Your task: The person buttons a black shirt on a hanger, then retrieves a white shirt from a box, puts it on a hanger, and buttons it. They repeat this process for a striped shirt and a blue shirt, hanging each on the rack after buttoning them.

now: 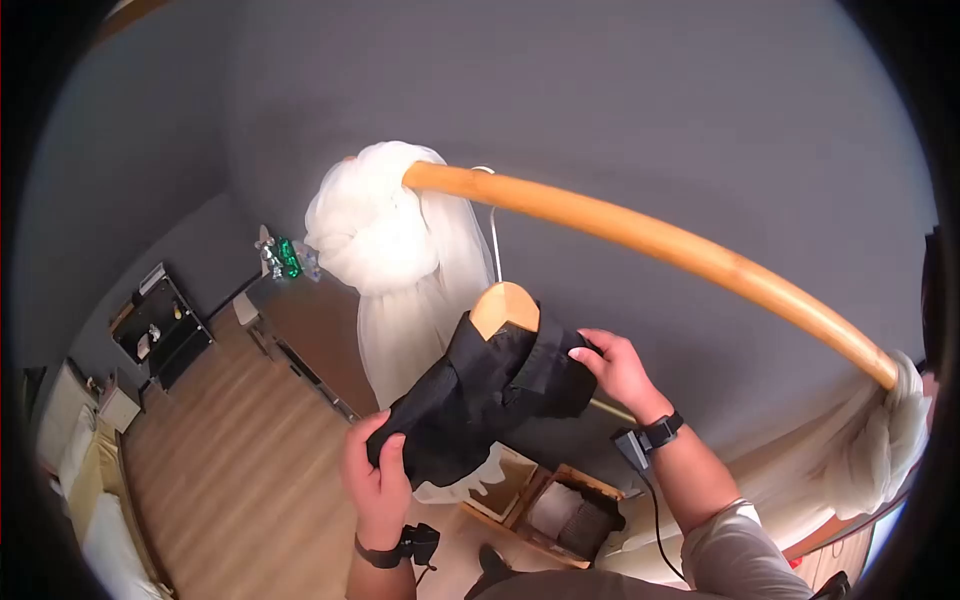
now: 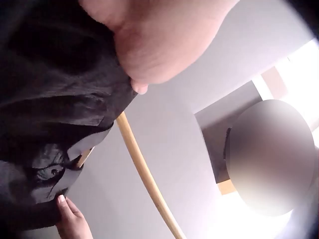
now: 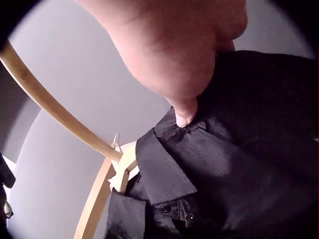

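A black collared shirt hangs on a wooden hanger, whose metal hook reaches up to a wooden rail. My left hand pinches the shirt's left-side shoulder edge, thumb on the near face. On the other side, my right hand pinches the opposite shoulder between thumb and fingers. The right wrist view shows the collar folded down around the hanger neck, with a small button just below it. In the left wrist view the cloth falls in creases, and the right hand shows at its far edge.
White sheer fabric is bunched on the rail's left end, and more pale drape hangs at its right end. Below the shirt stand wooden boxes with folded cloth inside. A brown table and a bed stand to the left.
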`<state>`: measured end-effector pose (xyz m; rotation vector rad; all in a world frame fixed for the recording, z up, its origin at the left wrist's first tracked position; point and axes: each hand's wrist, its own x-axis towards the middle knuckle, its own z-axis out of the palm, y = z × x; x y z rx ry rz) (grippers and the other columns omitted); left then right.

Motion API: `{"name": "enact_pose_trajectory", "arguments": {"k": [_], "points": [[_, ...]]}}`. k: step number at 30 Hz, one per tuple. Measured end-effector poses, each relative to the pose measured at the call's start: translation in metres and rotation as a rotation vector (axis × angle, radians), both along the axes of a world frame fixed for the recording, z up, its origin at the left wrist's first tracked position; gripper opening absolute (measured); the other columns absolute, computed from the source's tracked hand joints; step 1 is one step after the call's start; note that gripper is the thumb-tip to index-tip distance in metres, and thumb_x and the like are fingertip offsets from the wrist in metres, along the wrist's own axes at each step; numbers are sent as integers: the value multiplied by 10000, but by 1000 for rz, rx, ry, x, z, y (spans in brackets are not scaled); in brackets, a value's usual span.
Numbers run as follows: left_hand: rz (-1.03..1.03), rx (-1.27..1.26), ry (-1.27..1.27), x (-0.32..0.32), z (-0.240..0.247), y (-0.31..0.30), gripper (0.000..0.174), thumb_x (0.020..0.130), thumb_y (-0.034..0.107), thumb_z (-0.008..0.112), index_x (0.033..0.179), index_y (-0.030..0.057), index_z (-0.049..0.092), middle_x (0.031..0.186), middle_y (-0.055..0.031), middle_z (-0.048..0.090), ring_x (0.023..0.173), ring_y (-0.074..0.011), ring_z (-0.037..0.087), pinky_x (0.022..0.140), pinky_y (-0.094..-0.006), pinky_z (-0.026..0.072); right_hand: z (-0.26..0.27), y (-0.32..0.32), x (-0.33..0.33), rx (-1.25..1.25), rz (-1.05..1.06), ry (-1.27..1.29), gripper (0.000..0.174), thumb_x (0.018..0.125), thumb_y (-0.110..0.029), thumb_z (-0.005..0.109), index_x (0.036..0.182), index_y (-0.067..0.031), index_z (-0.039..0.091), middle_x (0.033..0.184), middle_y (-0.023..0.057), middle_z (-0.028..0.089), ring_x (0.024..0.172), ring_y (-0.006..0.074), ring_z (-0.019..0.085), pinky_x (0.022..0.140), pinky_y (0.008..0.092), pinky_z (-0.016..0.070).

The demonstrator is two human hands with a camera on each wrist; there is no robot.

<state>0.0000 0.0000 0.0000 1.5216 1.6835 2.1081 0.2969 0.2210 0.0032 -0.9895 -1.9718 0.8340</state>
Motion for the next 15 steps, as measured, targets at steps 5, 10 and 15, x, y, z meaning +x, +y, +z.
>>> {"name": "enact_pose_trajectory", "arguments": {"k": [5, 10, 15], "points": [[52, 36, -15, 16, 24, 7, 215, 986, 50, 631, 1189, -23, 636, 1114, -141, 693, 1018, -244, 665, 939, -335, 507, -3, 26, -8, 147, 6, 30, 375, 953, -230, 745, 1222, 24, 683, 1153, 228, 719, 1033, 364, 704, 917, 387, 536], [76, 65, 141, 28, 45, -2, 230, 1009, 78, 625, 1212, -30, 608, 1162, -107, 667, 1070, -181, 619, 977, -310, 478, 7, 30, -11, 138, 58, 156, 361, 977, -184, 720, 1259, 34, 662, 1166, 172, 727, 1055, 252, 689, 940, 351, 527], [141, 3, 163, 53, 26, -19, 221, 1003, 76, 639, 1197, -28, 615, 1167, -116, 673, 1078, -184, 621, 986, -316, 475, 1, 36, 8, 190, 95, 93, 375, 947, -218, 746, 1226, 22, 677, 1162, 211, 711, 1066, 386, 681, 932, 399, 537]]}}
